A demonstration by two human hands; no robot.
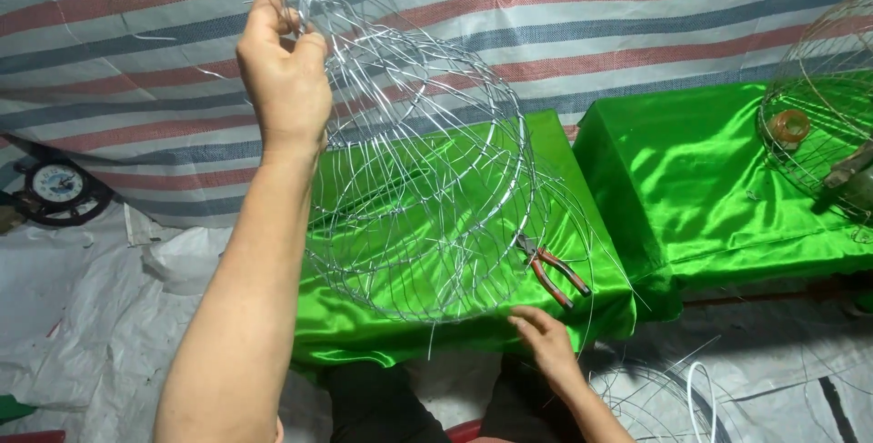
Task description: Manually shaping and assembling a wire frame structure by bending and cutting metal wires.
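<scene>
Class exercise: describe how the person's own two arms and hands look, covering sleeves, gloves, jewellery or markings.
Both arms are bare to the picture's edge: no sleeves show. The left hand and right hand wear no gloves, and no rings, watch or markings are visible.

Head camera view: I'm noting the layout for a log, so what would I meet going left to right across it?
Round clock → left hand gripping the silver wire-frame cage → red-handled pliers → green satin-covered table → orange tape roll.

No packages, labels, signs or screens appear anywhere in this view of the work area, from the near floor to the backdrop.
</scene>
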